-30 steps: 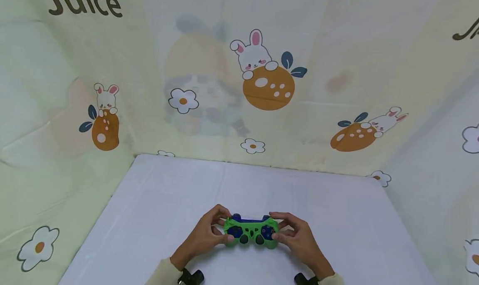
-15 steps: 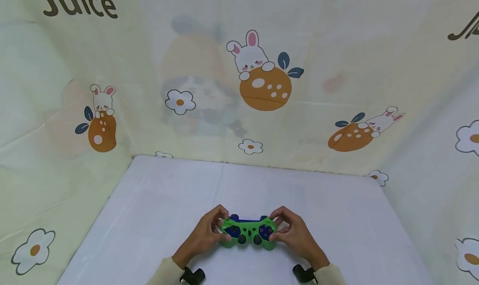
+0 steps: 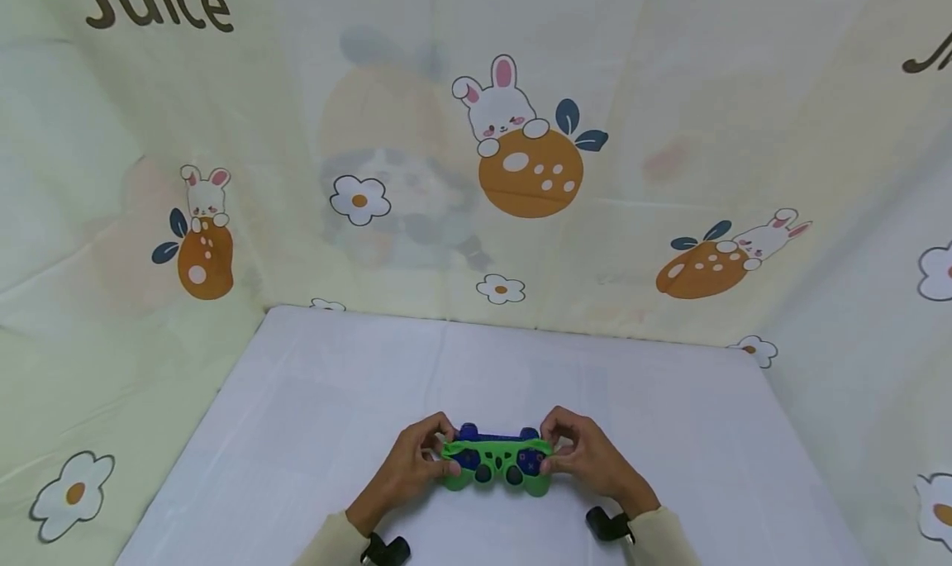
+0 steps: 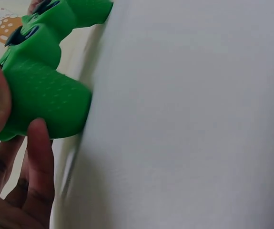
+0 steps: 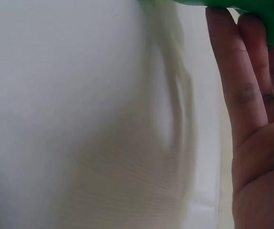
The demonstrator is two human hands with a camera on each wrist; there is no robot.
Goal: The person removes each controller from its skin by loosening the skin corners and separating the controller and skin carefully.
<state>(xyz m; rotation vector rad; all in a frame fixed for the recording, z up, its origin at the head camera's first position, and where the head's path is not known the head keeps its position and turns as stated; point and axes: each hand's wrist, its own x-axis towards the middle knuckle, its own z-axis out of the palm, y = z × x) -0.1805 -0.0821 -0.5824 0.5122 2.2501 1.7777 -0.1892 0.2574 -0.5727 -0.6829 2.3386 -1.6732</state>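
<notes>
A blue game controller (image 3: 530, 462) in a green rubbery cover (image 3: 499, 448) is near the table's front, between both hands. Blue shows along its back edge, where the cover's upper rim runs as a band from hand to hand. My left hand (image 3: 415, 458) pinches the left end, thumb on the front face and fingers behind. At the other end my right hand (image 3: 587, 454) pinches the cover's corner with thumb and fingers. In the left wrist view the cover's dotted grip (image 4: 51, 95) stands close to the table; the right wrist view shows only a green edge (image 5: 256, 12) above the fingers.
The white table (image 3: 312, 384) reaches back to a cloth wall (image 3: 632, 70) printed with rabbits, oranges and flowers. More cloth hangs at both sides. A black camera (image 3: 608, 525) is strapped to each wrist.
My right fingers have curled in at the controller's upper right corner. The cover's upper rim has shifted toward me, baring more blue along the back. The left hand keeps its hold.
</notes>
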